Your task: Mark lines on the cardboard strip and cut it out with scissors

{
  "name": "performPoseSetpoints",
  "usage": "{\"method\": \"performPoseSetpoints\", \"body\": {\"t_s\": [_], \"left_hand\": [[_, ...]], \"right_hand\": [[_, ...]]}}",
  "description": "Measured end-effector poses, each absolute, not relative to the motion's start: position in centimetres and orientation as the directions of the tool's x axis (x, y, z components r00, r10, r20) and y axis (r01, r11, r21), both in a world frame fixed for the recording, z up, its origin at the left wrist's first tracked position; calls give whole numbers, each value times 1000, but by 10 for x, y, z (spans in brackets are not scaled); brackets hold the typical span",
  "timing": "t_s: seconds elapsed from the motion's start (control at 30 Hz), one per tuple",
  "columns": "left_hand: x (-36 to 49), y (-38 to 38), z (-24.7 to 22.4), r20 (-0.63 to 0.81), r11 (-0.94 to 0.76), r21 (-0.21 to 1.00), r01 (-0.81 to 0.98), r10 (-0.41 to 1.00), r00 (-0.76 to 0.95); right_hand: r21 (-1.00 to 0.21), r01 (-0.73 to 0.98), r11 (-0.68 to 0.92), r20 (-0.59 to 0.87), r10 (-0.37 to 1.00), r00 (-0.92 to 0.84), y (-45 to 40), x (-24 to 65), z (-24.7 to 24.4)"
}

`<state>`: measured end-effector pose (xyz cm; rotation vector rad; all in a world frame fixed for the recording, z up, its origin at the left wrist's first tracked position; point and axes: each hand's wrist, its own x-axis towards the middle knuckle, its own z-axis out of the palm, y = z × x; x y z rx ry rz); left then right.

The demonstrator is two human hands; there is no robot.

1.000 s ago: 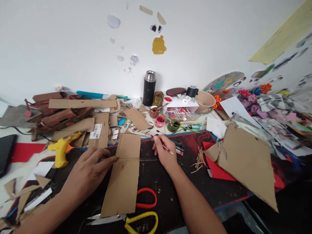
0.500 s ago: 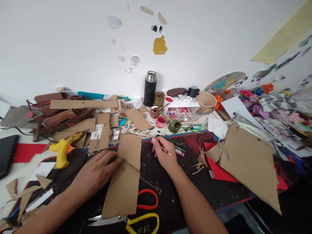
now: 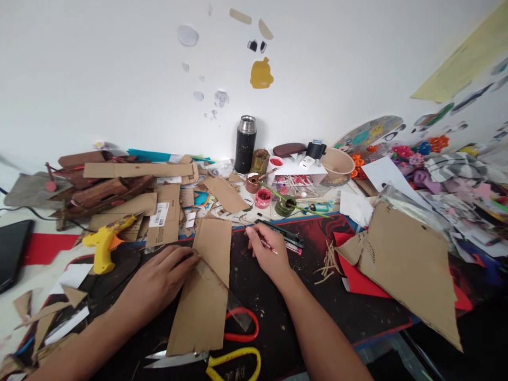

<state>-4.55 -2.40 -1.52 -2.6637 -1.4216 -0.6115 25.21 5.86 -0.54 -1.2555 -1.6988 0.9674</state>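
Note:
A long cardboard strip (image 3: 200,312) lies on the black mat in front of me. Across it runs a clear ruler (image 3: 216,283) at a slant, its far end over the red scissor handle. My left hand (image 3: 166,270) grips the ruler's upper left end with its fingertips, at the strip's left edge. To the right of the strip, my right hand (image 3: 268,248) is closed around a thin pencil (image 3: 270,247), held above the mat. Scissors (image 3: 234,357) with red and yellow handles lie partly under the strip's near end.
A yellow glue gun (image 3: 103,246) and cardboard scraps lie at the left. Paint jars (image 3: 263,198), a black flask (image 3: 245,145) and a bowl (image 3: 336,165) stand at the back. A large cardboard piece (image 3: 408,259) rests on red paper at the right.
The ruler has tilted more steeply, its far end swinging toward me over the red handle. My left hand has shifted slightly; my right hand still holds the pencil in nearly the same place.

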Motion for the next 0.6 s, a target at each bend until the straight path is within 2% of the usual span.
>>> {"method": "performPoseSetpoints", "body": {"t_s": [0.4,0.6], "left_hand": [[-43,-25,-17,365,-539,183,822,814,452],[-38,-28,-24,374,-544,105,832,797,474]], "right_hand": [[-899,377,225,158,967,-201,58,252,-3],[-898,374,232,165,965,-202,59,252,-5]]}}
